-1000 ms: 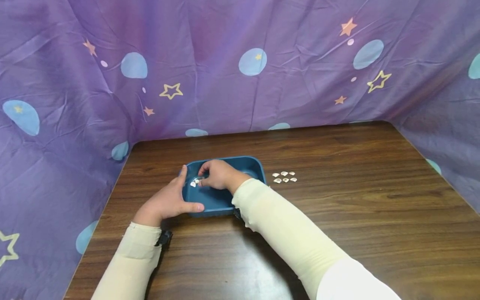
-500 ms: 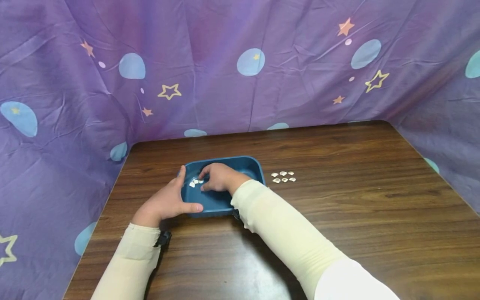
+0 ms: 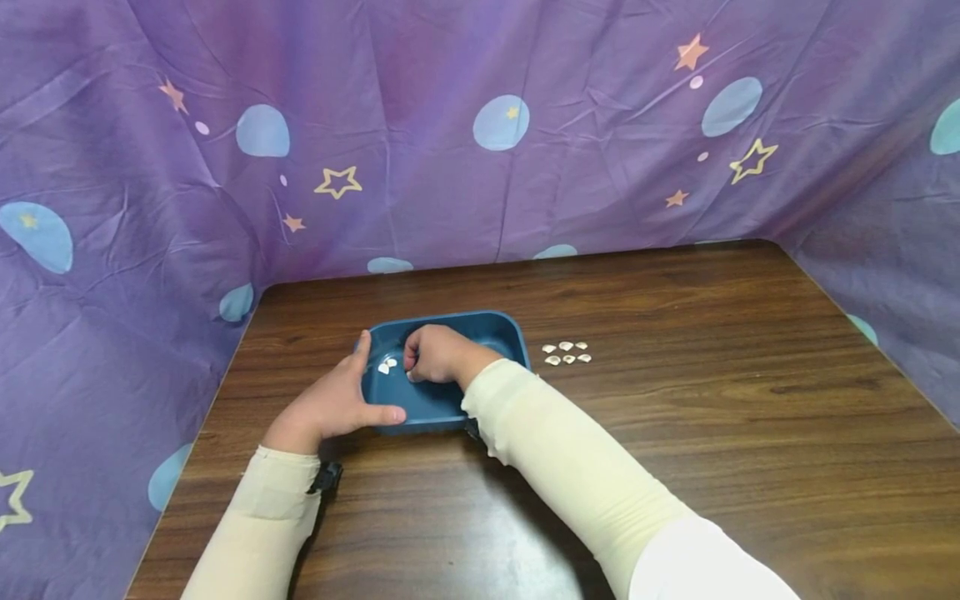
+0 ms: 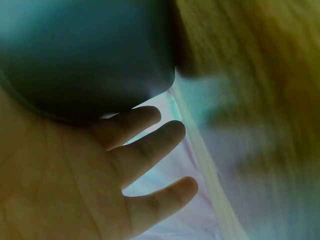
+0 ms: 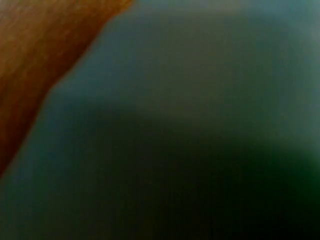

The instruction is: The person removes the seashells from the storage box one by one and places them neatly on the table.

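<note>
A dark blue rectangular tray (image 3: 427, 408) stands on the wooden table. My left hand (image 3: 330, 408) rests against its left end, thumb along the front rim and fingers at the far side; the left wrist view shows those fingers (image 4: 150, 150) straight. Inside the tray, my right hand (image 3: 441, 354) has its thumb and fingers drawn together, pinching a small pale seashell that is mostly hidden. Two white seashells (image 3: 385, 367) lie on the tray floor left of its fingertips. The right wrist view is dark and blurred, with only skin at one edge.
To the right of the tray, several small seashells (image 3: 567, 353) lie in two short rows on the brown wood table (image 3: 712, 358). A purple curtain (image 3: 427, 200) with stars and blue ovals hangs behind the table and at its sides.
My right thumb and fingers, apart half a second ago, have come together and shifted slightly right. The seashell beside their tips no longer shows on the tray floor. My left hand stays put.
</note>
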A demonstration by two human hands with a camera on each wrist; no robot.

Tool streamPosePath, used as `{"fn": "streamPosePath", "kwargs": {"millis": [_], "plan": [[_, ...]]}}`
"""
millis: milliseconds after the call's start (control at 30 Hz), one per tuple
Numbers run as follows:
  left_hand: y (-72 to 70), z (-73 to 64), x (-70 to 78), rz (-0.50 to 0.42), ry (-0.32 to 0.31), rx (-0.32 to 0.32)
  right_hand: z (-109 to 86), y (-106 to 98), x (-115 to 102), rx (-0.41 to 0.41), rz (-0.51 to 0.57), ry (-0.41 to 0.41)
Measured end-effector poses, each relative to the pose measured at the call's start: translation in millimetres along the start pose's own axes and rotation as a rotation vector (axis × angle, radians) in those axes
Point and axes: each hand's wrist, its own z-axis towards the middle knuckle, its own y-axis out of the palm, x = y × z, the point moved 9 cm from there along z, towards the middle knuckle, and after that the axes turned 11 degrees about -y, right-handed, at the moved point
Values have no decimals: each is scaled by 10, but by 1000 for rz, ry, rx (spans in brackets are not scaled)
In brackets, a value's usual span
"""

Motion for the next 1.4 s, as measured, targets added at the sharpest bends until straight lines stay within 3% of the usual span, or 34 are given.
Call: {"fn": "streamPosePath", "kwargs": {"millis": [533,1400], "plan": [[-6,-4,-1,7,-4,-4,-1,32,8,-48,11,13],[0,11,-3,4,4,-1,11,33,29,-50,0,15]]}}
